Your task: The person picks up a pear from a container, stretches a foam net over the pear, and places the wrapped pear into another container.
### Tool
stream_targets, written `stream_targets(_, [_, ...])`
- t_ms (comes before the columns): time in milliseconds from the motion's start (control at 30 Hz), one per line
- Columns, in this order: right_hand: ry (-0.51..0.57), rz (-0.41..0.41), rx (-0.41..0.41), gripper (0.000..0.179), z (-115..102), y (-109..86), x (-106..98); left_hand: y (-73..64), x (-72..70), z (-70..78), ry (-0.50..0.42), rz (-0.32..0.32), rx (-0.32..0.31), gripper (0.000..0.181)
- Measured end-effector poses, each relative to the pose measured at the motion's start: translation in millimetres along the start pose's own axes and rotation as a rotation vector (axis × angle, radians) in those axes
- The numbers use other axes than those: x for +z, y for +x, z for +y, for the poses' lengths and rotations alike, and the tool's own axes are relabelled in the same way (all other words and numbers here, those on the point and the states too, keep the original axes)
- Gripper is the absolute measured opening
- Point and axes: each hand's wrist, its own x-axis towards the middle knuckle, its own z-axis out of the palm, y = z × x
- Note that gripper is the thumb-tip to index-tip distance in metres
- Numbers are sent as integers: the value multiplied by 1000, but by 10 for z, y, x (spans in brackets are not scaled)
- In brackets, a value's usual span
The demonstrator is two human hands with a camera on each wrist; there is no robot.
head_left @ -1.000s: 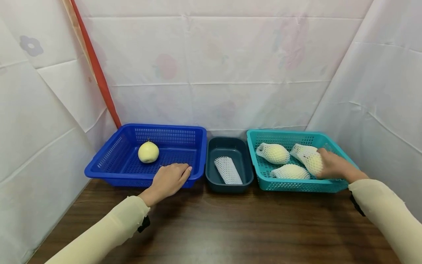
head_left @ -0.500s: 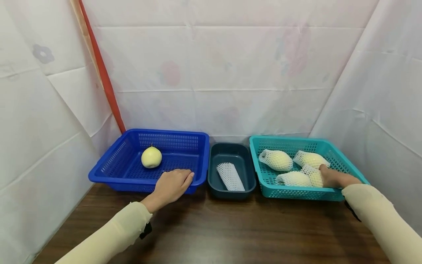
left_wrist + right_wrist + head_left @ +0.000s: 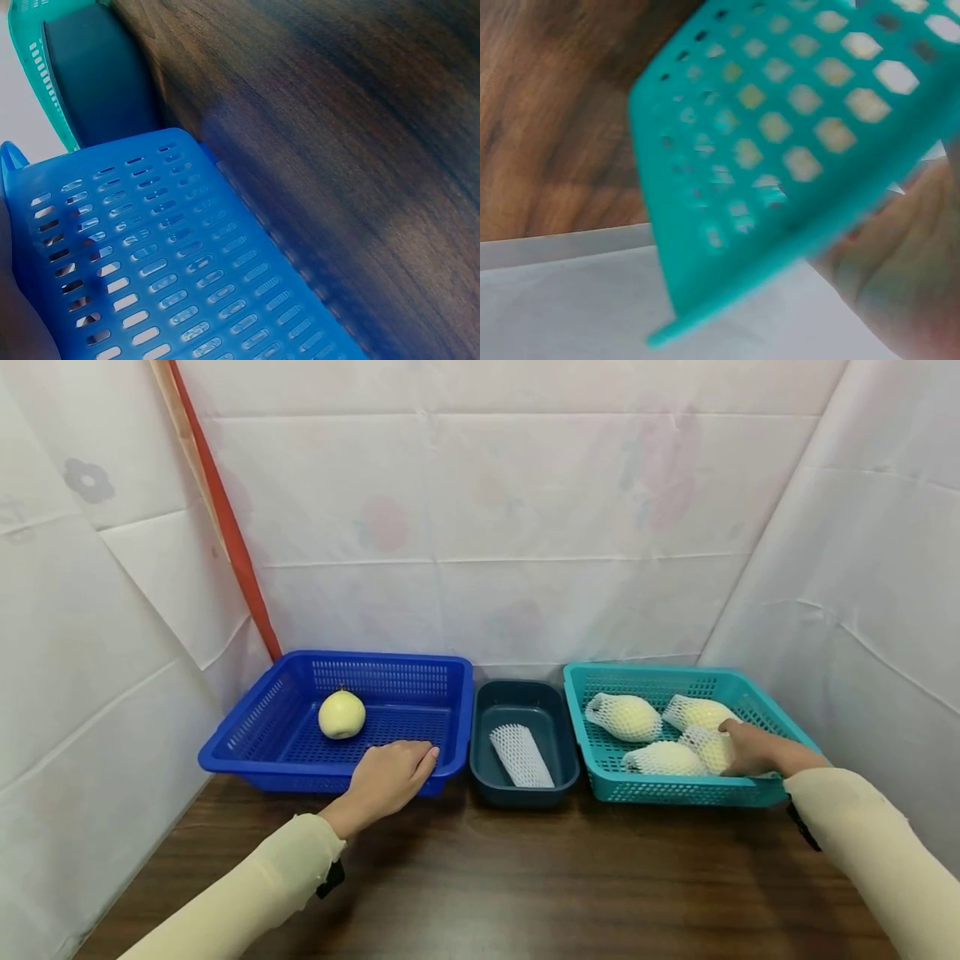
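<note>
My left hand [image 3: 392, 779] lies over the front rim of a blue basket [image 3: 279, 767], near its right corner, with its fingers bent down inside. A bare pale-yellow pear [image 3: 342, 715] sits in that basket, apart from the hand. At the right, my right hand [image 3: 761, 750] holds the right end of a pear in a white foam net [image 3: 708, 748], low in the teal basket [image 3: 678, 791]; most of its fingers are hidden. Several netted pears [image 3: 630, 718] lie in there. In the right wrist view the basket wall [image 3: 765, 127] covers much of the hand.
Between the baskets stands a dark green tray [image 3: 489, 777] with a flat white foam net sleeve [image 3: 522, 756] in it. All three containers stand on a dark wooden table [image 3: 540, 877]. White cloth [image 3: 480, 485] hangs behind and at both sides.
My right hand has lowered the netted pear into the front right of the teal basket, beside the others. The left hand has kept its place on the rim. The head view has shifted slightly.
</note>
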Motion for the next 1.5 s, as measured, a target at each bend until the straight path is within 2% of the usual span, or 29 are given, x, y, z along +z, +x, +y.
stream_targets(200, [-6,161,-108,65,-463,-52,-164,-20,-7,-6,-8,0,-7,40])
stream_targets(367, [23,270,-225,59,-950,-132,-124,-7,-1,-2,-4,6,-4,39])
stream_targets(500, [56,271,-279,59,-1256,-165,70,4,5,17,-2,-5,-6,39])
stream_targets(667, [64,244,-266,60,-1512,-110,339,18,-2,16,7,-23,-17,39])
stream_targets(833, [-14,276,-260,57,-1608,-30,561,15,-4,24,5,-16,-22,39])
stream_targets(933, [-33,282,-271,47,-1620,-2,661,10,-14,34,2,-20,-25,39])
stream_targets(1067, [-65,282,-277,32,-1621,3,737,7,-6,31,5,-27,-31,38])
stream_targets(1200, [-111,312,-277,28,-1617,-2,766,20,-15,31,-4,-37,-31,38])
stream_targets(1300, [-124,329,-275,27,-1618,12,774,36,-53,31,-33,-60,-31,38])
stream_targets(1500, [-136,344,-273,26,-1618,23,792,99,-193,-4,-79,-148,-40,38])
